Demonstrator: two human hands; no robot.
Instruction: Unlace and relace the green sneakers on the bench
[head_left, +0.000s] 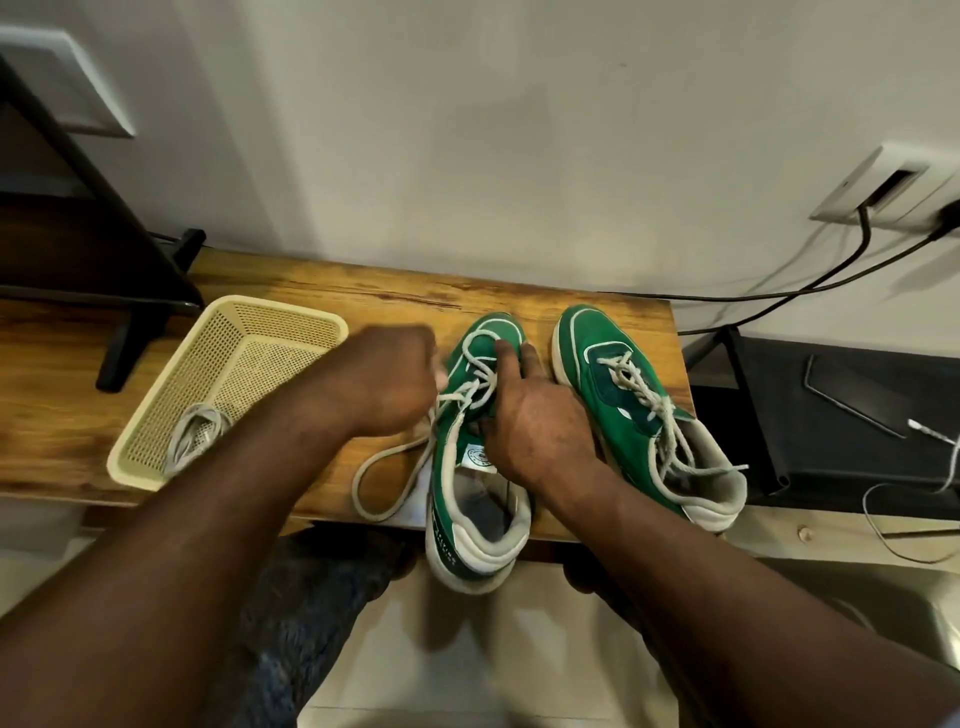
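1. One green sneaker (488, 545) lies on the desk (311, 291), its heel overhanging the edge.
2. The left hand (395, 374) is curled, gripping the lace (452, 397). The right hand (535, 415) presses flat on the upper.
3. The shoe looks light and the lace limp, so pin the shoe and pull close to the eyelets.

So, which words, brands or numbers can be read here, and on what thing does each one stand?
Round emblem on the white tongue label of the left green suede sneaker: too small to read.
Pale lettering on that sneaker's dark heel side: blurred, unreadable.
Right green suede sneaker, beige plastic mesh basket, wooden bench: no text visible.
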